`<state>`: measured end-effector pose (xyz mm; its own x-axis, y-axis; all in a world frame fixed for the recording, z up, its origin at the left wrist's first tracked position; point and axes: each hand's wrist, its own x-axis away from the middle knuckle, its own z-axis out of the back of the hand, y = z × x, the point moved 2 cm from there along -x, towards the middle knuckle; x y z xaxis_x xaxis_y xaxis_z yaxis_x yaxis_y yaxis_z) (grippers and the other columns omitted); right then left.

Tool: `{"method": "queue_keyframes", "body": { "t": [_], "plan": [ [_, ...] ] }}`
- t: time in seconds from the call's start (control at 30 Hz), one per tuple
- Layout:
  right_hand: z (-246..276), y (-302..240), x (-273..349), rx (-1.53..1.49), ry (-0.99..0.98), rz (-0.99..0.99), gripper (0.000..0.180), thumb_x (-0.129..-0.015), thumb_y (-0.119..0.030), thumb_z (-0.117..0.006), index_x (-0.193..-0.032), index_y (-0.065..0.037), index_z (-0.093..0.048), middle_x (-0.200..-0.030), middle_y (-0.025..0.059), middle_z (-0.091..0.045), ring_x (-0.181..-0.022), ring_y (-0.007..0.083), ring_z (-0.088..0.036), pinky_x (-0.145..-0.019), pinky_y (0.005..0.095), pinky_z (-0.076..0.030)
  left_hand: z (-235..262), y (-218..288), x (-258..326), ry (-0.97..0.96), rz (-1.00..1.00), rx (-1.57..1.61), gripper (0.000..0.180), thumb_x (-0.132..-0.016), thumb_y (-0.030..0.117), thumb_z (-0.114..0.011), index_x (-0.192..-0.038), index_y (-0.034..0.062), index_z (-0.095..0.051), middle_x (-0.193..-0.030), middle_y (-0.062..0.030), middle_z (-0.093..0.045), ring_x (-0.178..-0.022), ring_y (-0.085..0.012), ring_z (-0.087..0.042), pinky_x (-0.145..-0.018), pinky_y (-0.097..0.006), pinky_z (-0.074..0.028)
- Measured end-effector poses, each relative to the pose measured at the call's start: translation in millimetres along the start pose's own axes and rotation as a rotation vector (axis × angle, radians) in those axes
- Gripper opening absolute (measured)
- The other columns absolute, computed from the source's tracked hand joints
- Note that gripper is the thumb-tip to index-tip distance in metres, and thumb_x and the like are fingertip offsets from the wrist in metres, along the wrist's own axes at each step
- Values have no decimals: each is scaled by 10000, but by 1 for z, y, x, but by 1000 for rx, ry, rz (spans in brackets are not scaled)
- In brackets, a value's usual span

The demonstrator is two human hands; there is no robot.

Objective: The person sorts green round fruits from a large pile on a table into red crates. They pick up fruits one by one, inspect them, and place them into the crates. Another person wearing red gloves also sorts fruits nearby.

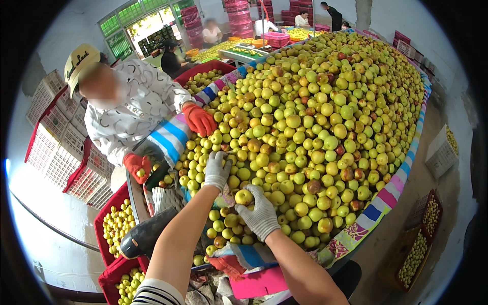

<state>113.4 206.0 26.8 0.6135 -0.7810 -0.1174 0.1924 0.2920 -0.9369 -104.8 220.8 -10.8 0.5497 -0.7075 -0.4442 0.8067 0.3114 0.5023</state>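
Observation:
A big heap of round yellow-green fruits [305, 122], jujubes by their look, many with brown patches, fills a cloth-lined table. My left hand [217, 172], in a grey knit glove, lies on the near left part of the heap with its fingers stretched out among the fruits. To its right and nearer me, my right hand [258, 212], gloved the same way, curls thumb and fingers round one yellowish jujube [244, 197]. A co-worker's red-gloved hand [199, 119] rests on the heap's left edge; their other red-gloved hand [137, 168] has a fruit in it.
Striped cloth [378, 208] covers the table's rim. Red-lined crates [105, 223] of fruit stand at the lower left, below a dark rounded object [140, 238]. White crates [63, 142] are stacked behind the co-worker [137, 96]. More fruit crates [413, 259] sit on the floor at right.

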Motion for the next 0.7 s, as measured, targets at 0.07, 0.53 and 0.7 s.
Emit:
{"method": "queue_keyframes", "body": {
  "t": [0.07, 0.53, 0.7],
  "plan": [
    [-1, 3, -1, 2, -18, -30, 527, -762, -284, -706, -1207, -93, -499, -1074, 185, -630, -1005, 358, -609, -870, 408, -487, 2, -8, 33, 2, 65, 17, 247, -809, 206, -673, -998, 73, -584, -1029, -182, -558, -928, -403, -555, -793, -461, -478],
    [-1, -21, 12, 122, -119, 400, 530, -754, -240, -711, -1221, -67, -528, -1173, 174, -571, -1064, 341, -573, -924, 409, -472, 45, 40, 125, -504, 972, 1592, 762, -872, 667, -467, -1315, 48, -461, -1206, -184, -574, -1071, -320, -601, -944, -473, -495],
    [-12, -33, 21, 161, -208, 601, 503, -813, -359, -664, -1192, -50, -546, -1152, 181, -575, -1089, 371, -535, -974, 439, -417, 93, 64, 151, -513, 1028, 1729, 773, -858, 704, -437, -1333, 95, -449, -1273, -150, -541, -1156, -300, -561, -951, -454, -496]
  ]
}}
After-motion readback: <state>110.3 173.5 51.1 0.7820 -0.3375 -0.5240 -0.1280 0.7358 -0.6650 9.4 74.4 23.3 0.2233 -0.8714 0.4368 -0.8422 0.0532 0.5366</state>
